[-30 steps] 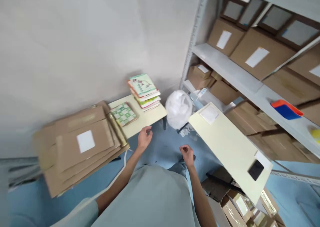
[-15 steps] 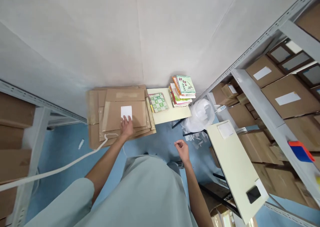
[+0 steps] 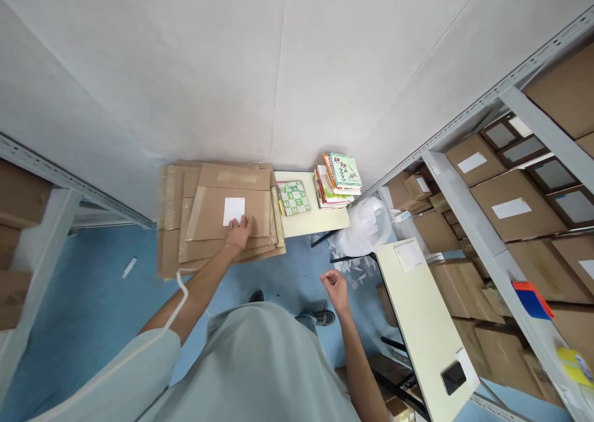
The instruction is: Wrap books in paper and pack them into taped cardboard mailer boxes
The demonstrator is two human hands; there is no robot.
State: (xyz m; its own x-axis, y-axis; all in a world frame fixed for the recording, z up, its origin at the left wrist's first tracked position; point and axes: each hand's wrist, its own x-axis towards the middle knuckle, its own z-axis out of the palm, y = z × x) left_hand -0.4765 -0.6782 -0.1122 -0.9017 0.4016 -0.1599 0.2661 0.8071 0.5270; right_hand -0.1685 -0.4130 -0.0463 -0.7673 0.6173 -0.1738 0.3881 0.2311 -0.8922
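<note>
My left hand (image 3: 238,234) rests with its fingers apart on the top sheet of a stack of flattened cardboard (image 3: 199,215), its fingertips at the lower right edge of a white label (image 3: 234,211). Over the floor, right of my body, hangs my right hand (image 3: 336,287), its thumb and fingers curled together; whether anything small is between them cannot be made out. A green-and-white patterned book (image 3: 294,197) lies on the cream table (image 3: 299,226) beside the cardboard. Farther right on that table stands a pile of books (image 3: 337,180).
A white plastic bag (image 3: 366,227) stands near paper scraps on the floor. At right, a cream table (image 3: 424,323) bears a phone (image 3: 453,377) and white paper. Shelves with boxes (image 3: 510,208) line both sides. A white cord (image 3: 182,304) crosses my left arm.
My left hand has slid slightly right, from over the label's lower edge to beside its corner. The camera view has shifted, and the cord now lies across my left arm.
</note>
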